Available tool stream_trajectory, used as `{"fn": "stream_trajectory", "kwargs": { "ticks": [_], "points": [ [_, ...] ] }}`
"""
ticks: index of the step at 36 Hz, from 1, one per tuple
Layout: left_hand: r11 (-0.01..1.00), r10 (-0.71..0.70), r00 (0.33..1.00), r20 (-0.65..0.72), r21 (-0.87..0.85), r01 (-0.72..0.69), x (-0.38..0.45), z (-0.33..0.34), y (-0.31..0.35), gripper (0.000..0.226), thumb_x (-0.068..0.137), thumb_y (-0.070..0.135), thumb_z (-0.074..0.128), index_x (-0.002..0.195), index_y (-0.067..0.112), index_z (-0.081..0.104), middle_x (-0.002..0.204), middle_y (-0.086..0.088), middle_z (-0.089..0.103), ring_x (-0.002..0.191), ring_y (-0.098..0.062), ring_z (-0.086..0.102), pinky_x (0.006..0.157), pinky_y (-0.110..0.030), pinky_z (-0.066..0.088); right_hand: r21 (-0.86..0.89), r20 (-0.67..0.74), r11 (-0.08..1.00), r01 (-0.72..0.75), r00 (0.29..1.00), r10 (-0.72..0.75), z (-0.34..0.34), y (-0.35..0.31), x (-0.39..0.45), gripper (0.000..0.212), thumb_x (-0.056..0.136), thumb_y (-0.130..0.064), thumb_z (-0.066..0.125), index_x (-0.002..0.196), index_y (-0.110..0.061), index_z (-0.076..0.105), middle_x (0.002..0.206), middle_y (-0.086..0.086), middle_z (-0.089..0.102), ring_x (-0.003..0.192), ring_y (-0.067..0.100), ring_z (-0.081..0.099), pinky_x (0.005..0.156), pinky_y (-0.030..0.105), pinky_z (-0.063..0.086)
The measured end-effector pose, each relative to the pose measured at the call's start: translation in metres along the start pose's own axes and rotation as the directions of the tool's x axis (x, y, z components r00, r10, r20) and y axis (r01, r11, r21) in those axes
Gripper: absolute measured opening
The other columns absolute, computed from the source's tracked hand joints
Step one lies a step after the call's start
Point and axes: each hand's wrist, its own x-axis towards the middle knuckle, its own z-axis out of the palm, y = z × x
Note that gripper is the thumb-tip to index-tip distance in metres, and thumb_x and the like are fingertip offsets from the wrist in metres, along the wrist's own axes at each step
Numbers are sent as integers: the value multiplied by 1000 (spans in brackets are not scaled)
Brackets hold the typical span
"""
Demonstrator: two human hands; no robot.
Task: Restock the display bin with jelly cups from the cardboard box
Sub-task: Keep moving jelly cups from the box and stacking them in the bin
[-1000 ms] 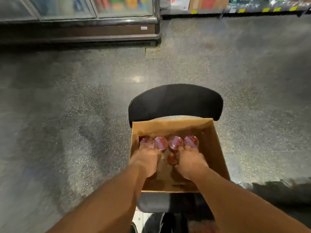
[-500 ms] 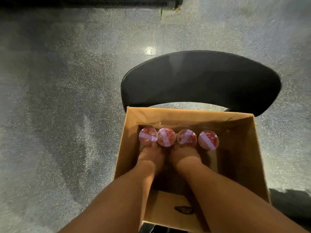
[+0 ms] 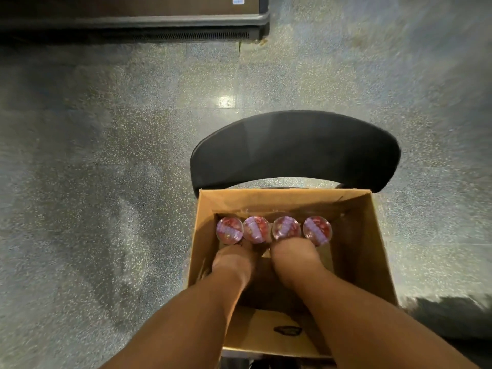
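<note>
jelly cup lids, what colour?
Red with a pale purple band on the jelly cup lids; head view.

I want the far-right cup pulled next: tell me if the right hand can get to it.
Probably yes. The right hand already sits beside the far-right jelly cup inside the open cardboard box, with nothing visible between them.

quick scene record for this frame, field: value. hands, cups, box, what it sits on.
left hand: inside the box, fingers under the two left cups; grip hidden
right hand: inside the box, fingers under the two right cups; grip hidden
jelly cups: four in view, one row, red under sealed lids
cardboard box: open-topped, on a chair seat
chair: black curved backrest behind the box
display bin: not in view
</note>
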Motion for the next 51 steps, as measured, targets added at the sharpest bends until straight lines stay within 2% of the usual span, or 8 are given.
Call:
{"fn": "stream_trajectory", "kwargs": {
  "ticks": [9, 14, 17, 22, 26, 32, 36, 51],
  "points": [
    [974, 156, 975, -156, -137, -178, -98, -56, 2, 60, 98, 38, 56, 152, 26, 33, 165, -4, 12, 144, -31, 34, 116, -43, 31, 110, -227, 979, -172, 955, 193, -76, 4, -130, 31, 100, -24, 47, 131, -22, 53, 125, 6, 60, 115, 28, 58, 96, 42, 48],
    [863, 111, 950, -293, -446, -238, -167, -88, 14, 40, 100, 59, 36, 130, 38, 50, 148, 1, 43, 133, -28, 46, 114, -49, 33, 134, -321, 927, -350, 870, 375, -103, -12, -223, 32, 98, -23, 53, 130, -19, 52, 124, 4, 57, 110, 27, 60, 82, 36, 49],
    [769, 178, 914, -366, -528, -361, -219, -104, 24, 8, 103, 36, 43, 102, 33, 50, 115, -10, 66, 100, -29, 67, 90, -49, 55, 248, -427, 875, -415, 764, 483, -116, -30, -290, 25, 100, -26, 47, 122, -20, 56, 119, 2, 59, 108, 24, 58, 83, 35, 46],
    [682, 342, 851, -400, -517, -517, -338, -131, 53, 30, 103, 20, 49, 129, 28, 35, 116, -5, 53, 74, -5, 60, 49, -16, 47, 397, -477, 751, -527, 581, 659, -120, -58, -402, 28, 93, -26, 49, 121, -21, 51, 115, 1, 58, 105, 26, 57, 85, 37, 46],
    [635, 470, 787, -400, -467, -616, -411, -139, 90, 43, 95, 30, 61, 135, 21, 49, 121, 3, 58, 101, -13, 58, 83, -26, 46, 697, -374, 519, -495, 368, 852, -118, -73, -496, 31, 84, -28, 55, 113, -17, 51, 111, 6, 55, 106, 32, 59, 83, 38, 48],
    [455, 637, 624, -453, -432, -779, -507, -121, 148, 46, 60, 47, 75, 96, 20, 64, 90, -3, 72, 80, -21, 70, 76, -41, 58, 908, -292, 292, -299, 47, 955, -99, -96, -618, 30, 91, -34, 51, 111, -13, 48, 114, 12, 55, 111, 35, 59, 87, 38, 47],
    [293, 731, 512, -451, -470, -832, -569, -88, 174, 52, 50, 23, 83, 92, 5, 57, 82, -8, 64, 71, -22, 65, 82, -62, 57, 938, -265, 245, -245, -53, 963, -71, -116, -689, 37, 88, -35, 57, 115, -11, 49, 117, 13, 55, 114, 36, 57, 89, 39, 47],
    [129, 933, 173, -317, -153, -980, -774, 67, 293, 40, 62, 27, 85, 88, 21, 55, 86, 0, 60, 78, -19, 56, 77, -37, 49, 991, 27, -79, -110, -409, 912, 82, -195, -922, 48, 76, -39, 63, 113, -12, 49, 112, 10, 62, 102, 33, 62, 74, 34, 44]
  ]
}}
